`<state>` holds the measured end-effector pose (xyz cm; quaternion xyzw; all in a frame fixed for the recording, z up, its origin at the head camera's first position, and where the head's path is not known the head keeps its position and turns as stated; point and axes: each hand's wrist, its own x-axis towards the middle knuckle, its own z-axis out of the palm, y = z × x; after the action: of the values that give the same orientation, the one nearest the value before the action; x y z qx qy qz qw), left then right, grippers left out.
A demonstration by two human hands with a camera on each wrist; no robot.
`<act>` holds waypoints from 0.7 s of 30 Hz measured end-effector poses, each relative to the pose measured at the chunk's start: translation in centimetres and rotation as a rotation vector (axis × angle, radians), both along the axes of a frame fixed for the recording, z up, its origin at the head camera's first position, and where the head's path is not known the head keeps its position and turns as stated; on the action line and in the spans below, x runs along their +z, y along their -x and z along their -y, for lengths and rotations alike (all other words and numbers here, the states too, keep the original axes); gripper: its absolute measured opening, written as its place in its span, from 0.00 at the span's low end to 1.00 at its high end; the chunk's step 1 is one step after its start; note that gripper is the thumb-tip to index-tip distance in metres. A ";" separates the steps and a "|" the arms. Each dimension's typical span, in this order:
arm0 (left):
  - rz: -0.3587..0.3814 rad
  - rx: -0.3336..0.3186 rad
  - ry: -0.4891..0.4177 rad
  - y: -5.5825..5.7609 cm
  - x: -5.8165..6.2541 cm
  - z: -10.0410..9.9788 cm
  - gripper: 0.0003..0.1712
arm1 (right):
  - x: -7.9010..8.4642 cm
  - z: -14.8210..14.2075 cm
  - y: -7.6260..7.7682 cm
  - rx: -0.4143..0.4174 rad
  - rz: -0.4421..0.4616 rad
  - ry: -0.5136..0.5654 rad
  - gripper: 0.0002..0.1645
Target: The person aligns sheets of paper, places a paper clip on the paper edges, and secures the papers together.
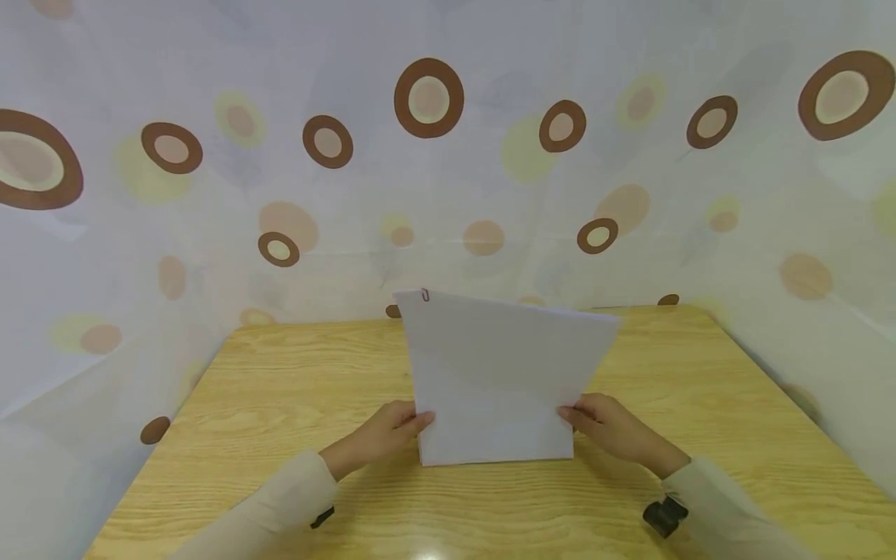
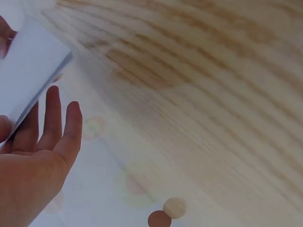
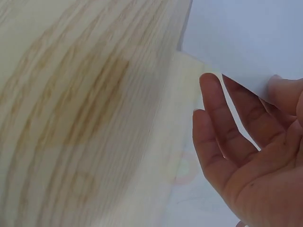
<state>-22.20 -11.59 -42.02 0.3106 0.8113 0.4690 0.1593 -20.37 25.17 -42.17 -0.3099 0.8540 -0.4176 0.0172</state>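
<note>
A stack of white paper sheets [image 1: 500, 373] stands upright between both hands, its lower edge close to the tabletop. A reddish paper clip [image 1: 425, 295] sits on its top edge near the left corner. At the stack's left side my left hand [image 1: 392, 429] pinches the edge, thumb on the near face. The right hand [image 1: 610, 425] pinches the opposite edge in the same way. In the left wrist view, the left hand [image 2: 45, 146] has its outer fingers spread behind the paper [image 2: 31, 66]. The right wrist view shows the right hand [image 3: 255, 142] with its thumb on the paper [image 3: 241, 38].
A light wood-grain table [image 1: 294, 373] lies under the hands. White sheeting [image 1: 448, 187] with brown and yellow circles hangs behind it and along both sides. Dark wrist straps show at the left cuff [image 1: 304, 482] and the right cuff [image 1: 700, 486].
</note>
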 end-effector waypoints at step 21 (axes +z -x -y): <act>0.262 0.060 -0.095 -1.1 -0.3 -0.2 0.19 | -0.3 0.6 -0.3 -0.082 0.200 -0.066 0.20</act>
<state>-21.08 -11.42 -42.28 0.2295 0.7694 0.5479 0.2348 -20.03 24.58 -42.50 -0.2308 0.8732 -0.4185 0.0953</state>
